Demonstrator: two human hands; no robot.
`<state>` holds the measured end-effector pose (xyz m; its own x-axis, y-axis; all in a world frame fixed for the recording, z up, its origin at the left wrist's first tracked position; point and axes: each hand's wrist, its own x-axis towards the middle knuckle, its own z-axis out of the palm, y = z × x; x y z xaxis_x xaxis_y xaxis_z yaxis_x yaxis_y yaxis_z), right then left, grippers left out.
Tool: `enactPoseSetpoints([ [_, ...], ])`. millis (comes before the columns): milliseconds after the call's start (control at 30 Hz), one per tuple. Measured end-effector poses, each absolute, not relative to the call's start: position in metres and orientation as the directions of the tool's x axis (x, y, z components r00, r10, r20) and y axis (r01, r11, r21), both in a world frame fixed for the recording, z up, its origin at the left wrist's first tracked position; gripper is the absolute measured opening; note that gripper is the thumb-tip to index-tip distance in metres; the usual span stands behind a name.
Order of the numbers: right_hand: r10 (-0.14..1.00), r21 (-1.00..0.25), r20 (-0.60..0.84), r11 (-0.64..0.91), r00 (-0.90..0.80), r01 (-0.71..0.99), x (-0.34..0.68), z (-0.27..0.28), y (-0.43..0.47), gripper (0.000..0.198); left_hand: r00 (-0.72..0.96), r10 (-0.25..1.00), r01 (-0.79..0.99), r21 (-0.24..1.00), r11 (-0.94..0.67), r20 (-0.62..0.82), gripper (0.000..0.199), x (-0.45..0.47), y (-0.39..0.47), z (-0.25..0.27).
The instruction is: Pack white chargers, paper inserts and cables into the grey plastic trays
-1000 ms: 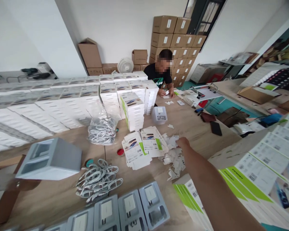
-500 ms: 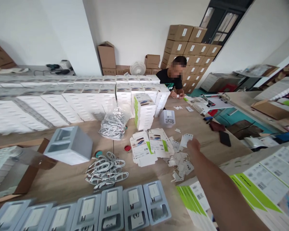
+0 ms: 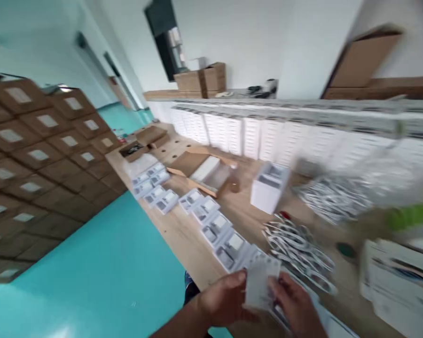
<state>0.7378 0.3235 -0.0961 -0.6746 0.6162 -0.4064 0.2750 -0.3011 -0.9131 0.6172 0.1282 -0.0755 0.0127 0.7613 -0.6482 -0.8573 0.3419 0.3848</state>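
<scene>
Several small white printed cards [image 3: 259, 281], blurred by motion, are held low in the view between my hands. My left hand [image 3: 223, 298] grips their left edge with the thumb on top. The closed fingers of my right hand [image 3: 296, 300] press on their right side. Just beyond the cards, a row of pale grey trays [image 3: 231, 249] with white blocks in their compartments runs away to the left. A heap of white cables [image 3: 299, 253] lies close past my right hand. Part of the trays is hidden under my hands.
A pale grey box-shaped stack [image 3: 270, 188], an open carton [image 3: 204, 171] and bagged cables [image 3: 333, 197] stand farther back. White boxes [image 3: 268, 138] form a long wall behind. Flat printed boxes [image 3: 398, 281] lie right. Brown cartons [image 3: 38, 155] rise left beyond the turquoise floor [image 3: 120, 253].
The view has swung left, and the co-worker is out of sight. My right arm, reaching out to the small cards before, is drawn in. Both hands now hold white cards near me.
</scene>
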Motion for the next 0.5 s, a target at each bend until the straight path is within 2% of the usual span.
enactPoseSetpoints([
  [67,0.547,-0.942,-0.311,-0.073,-0.777,0.327,0.692,-0.106,0.268,0.041,-0.039,0.776,-0.884,0.384,0.268,-0.630,0.045,0.579,0.121,-0.083],
  [133,0.531,-0.922,-0.132,0.244,-0.837,0.300,0.648,-0.117,0.231,0.038,-0.048,0.793,-0.898,0.374,0.232,-0.607,0.044,0.540,0.109,-0.094],
  [200,0.488,-0.806,0.042,0.533,-0.872,0.260,0.601,-0.124,0.204,0.035,-0.083,0.803,-0.900,0.390,0.193,-0.590,0.042,0.497,0.085,-0.102],
  [267,0.415,-0.657,0.114,0.713,-0.903,0.245,0.550,-0.122,0.179,0.033,-0.154,0.802,-0.888,0.437,0.144,-0.577,0.040,0.450,0.051,-0.102],
  [367,0.344,-0.535,0.050,0.802,-0.938,0.266,0.466,-0.104,0.135,0.032,-0.269,0.781,-0.859,0.507,0.071,-0.564,0.038,0.375,-0.010,-0.090],
  [433,0.315,-0.564,-0.016,0.781,-0.949,0.268,0.411,-0.090,0.106,0.033,-0.352,0.750,-0.844,0.536,0.003,-0.560,0.038,0.327,-0.048,-0.079],
  [500,0.301,-0.669,-0.087,0.688,-0.950,0.279,0.364,-0.077,0.084,0.036,-0.433,0.697,-0.829,0.556,-0.059,-0.572,0.038,0.287,-0.081,-0.069],
])
